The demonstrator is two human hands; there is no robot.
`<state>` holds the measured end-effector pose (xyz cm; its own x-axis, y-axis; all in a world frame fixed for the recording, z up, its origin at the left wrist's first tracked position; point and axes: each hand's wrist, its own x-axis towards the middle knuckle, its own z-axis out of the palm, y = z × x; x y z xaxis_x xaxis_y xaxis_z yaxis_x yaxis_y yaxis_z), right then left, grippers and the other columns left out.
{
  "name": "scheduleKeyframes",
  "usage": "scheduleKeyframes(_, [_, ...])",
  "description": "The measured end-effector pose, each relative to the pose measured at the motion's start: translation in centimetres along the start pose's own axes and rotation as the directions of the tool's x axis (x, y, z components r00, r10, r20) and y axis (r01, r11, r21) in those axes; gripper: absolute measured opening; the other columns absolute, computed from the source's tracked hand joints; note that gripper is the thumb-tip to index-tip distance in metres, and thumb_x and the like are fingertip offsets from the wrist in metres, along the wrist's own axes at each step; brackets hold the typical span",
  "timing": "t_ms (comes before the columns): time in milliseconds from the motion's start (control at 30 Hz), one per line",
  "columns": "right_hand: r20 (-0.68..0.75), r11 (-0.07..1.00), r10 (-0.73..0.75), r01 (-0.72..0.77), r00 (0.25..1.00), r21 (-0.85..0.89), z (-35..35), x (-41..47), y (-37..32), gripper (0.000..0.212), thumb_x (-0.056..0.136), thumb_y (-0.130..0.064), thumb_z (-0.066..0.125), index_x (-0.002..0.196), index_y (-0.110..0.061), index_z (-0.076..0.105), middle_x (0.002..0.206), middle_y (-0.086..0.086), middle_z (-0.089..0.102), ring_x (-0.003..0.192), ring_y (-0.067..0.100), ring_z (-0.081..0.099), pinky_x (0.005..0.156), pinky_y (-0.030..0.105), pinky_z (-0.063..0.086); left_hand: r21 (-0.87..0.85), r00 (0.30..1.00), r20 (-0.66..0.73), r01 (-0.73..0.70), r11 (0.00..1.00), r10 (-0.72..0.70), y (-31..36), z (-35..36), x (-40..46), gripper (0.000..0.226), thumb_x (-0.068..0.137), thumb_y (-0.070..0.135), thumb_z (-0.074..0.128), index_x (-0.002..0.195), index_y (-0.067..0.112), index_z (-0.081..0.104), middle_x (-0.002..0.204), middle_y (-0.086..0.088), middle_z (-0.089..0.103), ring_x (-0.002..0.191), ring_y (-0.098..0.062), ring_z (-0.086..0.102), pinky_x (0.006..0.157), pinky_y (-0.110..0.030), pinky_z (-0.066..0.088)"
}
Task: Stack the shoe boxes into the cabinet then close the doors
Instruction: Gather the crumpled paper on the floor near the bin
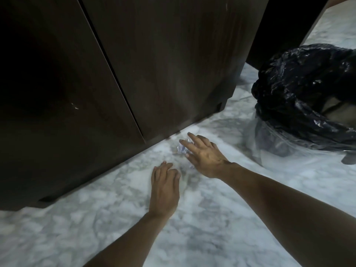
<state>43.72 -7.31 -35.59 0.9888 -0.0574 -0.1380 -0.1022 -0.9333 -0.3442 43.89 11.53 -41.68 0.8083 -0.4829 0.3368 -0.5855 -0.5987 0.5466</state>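
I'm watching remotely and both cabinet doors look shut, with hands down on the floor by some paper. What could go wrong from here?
1. The crumpled paper lies close to the cabinet door bottom edge; a nudge from the right hand might push it underneath.
2. The black trash bag sits open nearby on the right; a wide arm swing could snag it.
3. The left hand lies flat on smooth marble floor and could slip.
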Motion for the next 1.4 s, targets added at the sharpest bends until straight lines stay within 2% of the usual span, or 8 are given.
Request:
scheduleKeyframes(200, [-0.016, 0.988, -0.084, 0.081, 0.996, -0.131, 1.0, -1.0, 0.1, 0.049, 0.094, -0.057, 0.043, 0.137, -0.034, 0.043, 0.156, 0.003, 0.027, 0.134, 0.029, 0.033, 0.102, 0.045, 0.032, 0.182, 0.996, 0.087, 0.007, 0.983, -0.024, 0.3, -1.2, -2.0, 0.038, 0.091, 0.048, 0.044, 0.099, 0.017, 0.064, 0.106, 0.0, 0.058, 0.098, -0.021, 0.051, 0.082, -0.035, 0.04])
scheduleKeyframes(433, [-0.018, 0.999, -0.03, 0.029, 0.999, -0.028, 1.8, -3.6, 0.0, 0.034, 0.097, -0.03, 0.052, 0.128, -0.018, 0.053, 0.133, 0.018, 0.039, 0.107, 0.036, 0.044, 0.093, 0.046, 0.045, 0.26, 0.979, -0.031, -0.187, 0.947, 0.202, 0.0, -1.2, -1.7, 0.039, 0.097, 0.029, 0.05, 0.065, 0.009, 0.06, 0.064, -0.005, 0.055, 0.062, -0.022, 0.05, 0.048, -0.034, 0.043])
scheduleKeyframes(633, [-0.229, 0.986, 0.048, -0.009, 0.972, 0.168, -2.3, -6.3, -0.5, 0.027, 0.096, -0.03, 0.055, 0.122, -0.021, 0.053, 0.133, 0.01, 0.035, 0.118, 0.032, 0.04, 0.096, 0.041, 0.045, 0.107, 0.985, -0.116, -0.113, 0.988, 0.125, 1.8, -2.5, 0.7, 0.041, 0.095, 0.031, 0.051, 0.06, 0.01, 0.056, 0.062, 0.0, 0.053, 0.064, -0.019, 0.052, 0.055, -0.027, 0.041])
scheduleKeyframes(867, [-0.747, 0.979, 0.064, 0.104, 0.662, 0.176, -14.4, -10.7, -1.2, 0.029, 0.089, -0.034, 0.059, 0.116, -0.024, 0.052, 0.126, 0.007, 0.041, 0.111, 0.03, 0.051, 0.089, 0.033, 0.047, -0.286, 0.947, -0.319, -0.13, 0.95, 0.033, 12.8, -5.8, 11.7, 0.046, 0.096, 0.03, 0.05, 0.057, 0.006, 0.046, 0.06, -0.012, 0.052, 0.061, -0.032, 0.052, 0.064, -0.038, 0.038])
scheduleKeyframes(1067, [-0.862, 0.972, 0.229, -0.067, 0.452, 0.223, -22.0, -14.7, 3.1, 0.035, 0.093, -0.035, 0.06, 0.121, -0.014, 0.056, 0.119, 0.016, 0.05, 0.106, 0.026, 0.053, 0.083, 0.028, 0.043, -0.541, 0.925, -0.379, -0.242, 0.806, 0.024, 25.8, -6.9, 18.7, 0.045, 0.092, 0.041, 0.051, 0.064, 0.006, 0.056, 0.068, -0.011, 0.058, 0.065, -0.03, 0.058, 0.064, -0.034, 0.042])
scheduleKeyframes(1200, [-0.73, 0.919, 0.393, -0.254, 0.56, 0.3, -23.1, -16.4, 6.9, 0.043, 0.092, -0.045, 0.058, 0.128, -0.023, 0.052, 0.125, 0.016, 0.051, 0.108, 0.031, 0.056, 0.081, 0.031, 0.043, -0.521, 0.996, -0.045, -0.086, 0.849, 0.073, 31.4, -5.4, 19.8, 0.041, 0.099, 0.048, 0.039, 0.078, 0.016, 0.053, 0.092, -0.008, 0.059, 0.094, -0.025, 0.058, 0.08, -0.035, 0.044])
scheduleKeyframes(1300, [-0.642, 0.888, 0.459, -0.334, 0.614, 0.315, -22.6, -17.6, 8.6, 0.052, 0.092, -0.056, 0.051, 0.136, -0.029, 0.047, 0.133, 0.014, 0.051, 0.116, 0.029, 0.054, 0.091, 0.037, 0.044, -0.417, 0.973, 0.207, -0.002, 0.909, 0.097, 32.4, -4.1, 19.8, 0.07, 0.094, 0.065, 0.014, 0.103, 0.016, 0.064, 0.125, -0.013, 0.059, 0.124, -0.031, 0.048, 0.104, -0.049, 0.038])
scheduleKeyframes(1400, [-0.611, 0.861, 0.508, -0.335, 0.607, 0.384, -22.1, -18.7, 9.4, 0.052, 0.095, -0.056, 0.044, 0.137, -0.026, 0.05, 0.134, 0.012, 0.051, 0.115, 0.029, 0.058, 0.098, 0.047, 0.047, -0.433, 0.951, 0.294, 0.043, 0.901, 0.096, 32.5, -4.0, 19.5, 0.068, 0.098, 0.058, 0.016, 0.121, 0.015, 0.062, 0.136, -0.01, 0.055, 0.13, -0.028, 0.044, 0.109, -0.045, 0.032])
